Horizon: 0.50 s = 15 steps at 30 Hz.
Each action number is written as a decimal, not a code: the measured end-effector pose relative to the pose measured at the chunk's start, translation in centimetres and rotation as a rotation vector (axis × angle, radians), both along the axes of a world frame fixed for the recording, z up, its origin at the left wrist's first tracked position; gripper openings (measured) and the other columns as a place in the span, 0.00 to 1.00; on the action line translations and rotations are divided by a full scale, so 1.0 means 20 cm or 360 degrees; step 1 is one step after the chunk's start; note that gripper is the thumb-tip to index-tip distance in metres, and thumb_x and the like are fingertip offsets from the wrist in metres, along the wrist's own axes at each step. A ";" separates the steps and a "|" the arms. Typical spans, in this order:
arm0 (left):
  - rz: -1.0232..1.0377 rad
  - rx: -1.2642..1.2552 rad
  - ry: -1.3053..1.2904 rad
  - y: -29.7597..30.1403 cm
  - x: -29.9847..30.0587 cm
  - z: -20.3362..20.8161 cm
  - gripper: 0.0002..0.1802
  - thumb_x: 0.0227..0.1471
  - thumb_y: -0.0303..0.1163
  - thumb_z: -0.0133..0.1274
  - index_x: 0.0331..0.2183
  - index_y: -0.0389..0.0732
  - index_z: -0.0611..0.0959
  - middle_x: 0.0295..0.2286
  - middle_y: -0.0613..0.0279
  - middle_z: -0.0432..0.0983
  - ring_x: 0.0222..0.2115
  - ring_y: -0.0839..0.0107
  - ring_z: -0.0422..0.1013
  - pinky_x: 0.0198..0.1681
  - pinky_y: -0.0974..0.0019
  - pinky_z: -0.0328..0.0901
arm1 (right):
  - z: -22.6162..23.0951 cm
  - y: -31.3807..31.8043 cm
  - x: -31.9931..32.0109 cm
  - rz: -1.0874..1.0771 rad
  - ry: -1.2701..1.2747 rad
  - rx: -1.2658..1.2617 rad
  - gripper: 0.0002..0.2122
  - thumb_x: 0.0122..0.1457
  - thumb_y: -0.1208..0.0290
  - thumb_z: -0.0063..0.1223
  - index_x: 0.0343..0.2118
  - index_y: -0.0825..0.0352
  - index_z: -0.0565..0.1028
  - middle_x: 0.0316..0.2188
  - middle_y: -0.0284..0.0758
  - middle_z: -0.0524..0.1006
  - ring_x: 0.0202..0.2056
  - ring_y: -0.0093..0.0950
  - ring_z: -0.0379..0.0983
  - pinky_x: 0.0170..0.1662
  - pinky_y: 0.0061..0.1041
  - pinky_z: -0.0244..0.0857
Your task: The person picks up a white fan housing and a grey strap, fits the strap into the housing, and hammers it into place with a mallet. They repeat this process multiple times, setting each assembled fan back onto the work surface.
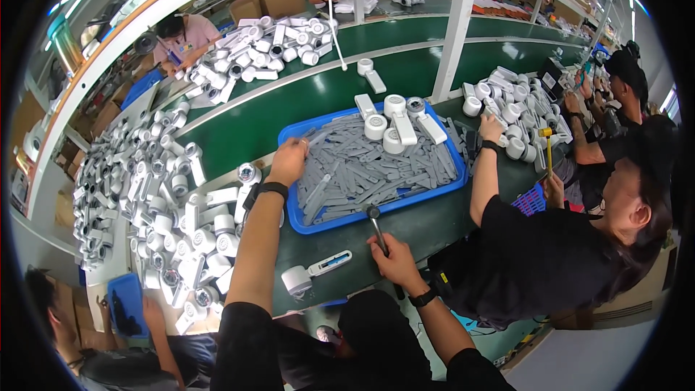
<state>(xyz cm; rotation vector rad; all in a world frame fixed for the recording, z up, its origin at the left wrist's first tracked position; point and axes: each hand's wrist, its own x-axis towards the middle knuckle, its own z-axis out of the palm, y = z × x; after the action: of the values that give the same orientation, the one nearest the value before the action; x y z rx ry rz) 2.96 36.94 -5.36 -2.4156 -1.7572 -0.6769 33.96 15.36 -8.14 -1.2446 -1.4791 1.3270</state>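
Note:
My left hand (288, 162) is over the left rim of a blue tray (304, 226), its fingertips pinched on a slim grey plastic strip (316, 137). The tray holds a heap of similar grey strips. My right hand (396, 261) is closed round the handle of a hammer (378, 230), its head pointing up near the tray's front rim. Between my forearms, a white handheld device (297, 280) lies on the table with its round head at left; its handle has a long opening with blue inside. Several assembled white devices (395, 106) rest on the tray's far right part.
White devices pile up at my left (195, 239), with another heap (499, 98) at the right. A co-worker (572, 246) at my right reaches into that heap and holds a yellow hammer (548, 148). A white post (456, 29) stands behind the tray. Another person sits at lower left.

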 end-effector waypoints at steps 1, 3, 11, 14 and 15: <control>-0.0050 -0.0063 0.0133 0.02 -0.01 0.02 0.09 0.45 0.19 0.55 0.31 0.41 0.76 0.32 0.51 0.78 0.40 0.49 0.75 0.44 0.51 0.70 | 0.00 0.00 0.00 -0.0001 0.0009 0.0015 0.08 0.67 0.70 0.53 0.44 0.67 0.77 0.15 0.25 0.70 0.14 0.15 0.68 0.18 0.21 0.59; -0.0112 -0.0017 0.0140 0.03 -0.05 0.02 0.06 0.46 0.21 0.55 0.30 0.41 0.76 0.30 0.51 0.77 0.38 0.50 0.75 0.42 0.52 0.70 | 0.00 -0.01 0.00 0.0011 0.0053 -0.0016 0.08 0.67 0.70 0.53 0.44 0.68 0.77 0.16 0.25 0.71 0.15 0.15 0.68 0.19 0.21 0.60; 0.0217 -0.0063 0.0242 -0.18 -0.07 0.20 0.09 0.55 0.27 0.58 0.34 0.36 0.74 0.31 0.45 0.81 0.29 0.51 0.80 0.32 0.54 0.74 | -0.01 -0.01 0.02 0.0020 0.0065 -0.0053 0.07 0.68 0.70 0.52 0.42 0.67 0.77 0.15 0.26 0.71 0.14 0.16 0.68 0.18 0.22 0.59; 0.0284 -0.0180 -0.1132 -0.46 0.07 0.25 0.13 0.55 0.26 0.63 0.33 0.37 0.72 0.34 0.46 0.84 0.27 0.61 0.82 0.30 0.60 0.77 | -0.04 0.03 0.05 0.0056 0.0474 -0.0310 0.06 0.69 0.71 0.51 0.44 0.67 0.76 0.16 0.24 0.68 0.11 0.14 0.61 0.14 0.17 0.51; 0.0174 -0.0409 -0.2053 -0.60 0.16 0.28 0.18 0.52 0.23 0.67 0.34 0.40 0.71 0.35 0.50 0.83 0.30 0.68 0.81 0.31 0.64 0.78 | -0.03 0.05 0.06 0.0049 0.0499 -0.0337 0.08 0.70 0.69 0.51 0.44 0.68 0.76 0.22 0.30 0.76 0.10 0.14 0.60 0.13 0.16 0.49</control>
<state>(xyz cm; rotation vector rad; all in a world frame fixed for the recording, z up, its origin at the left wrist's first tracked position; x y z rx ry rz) 6.26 25.03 0.23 -2.0055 -2.3369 -2.4805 35.11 16.35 -8.72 -1.0846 -1.1653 1.6495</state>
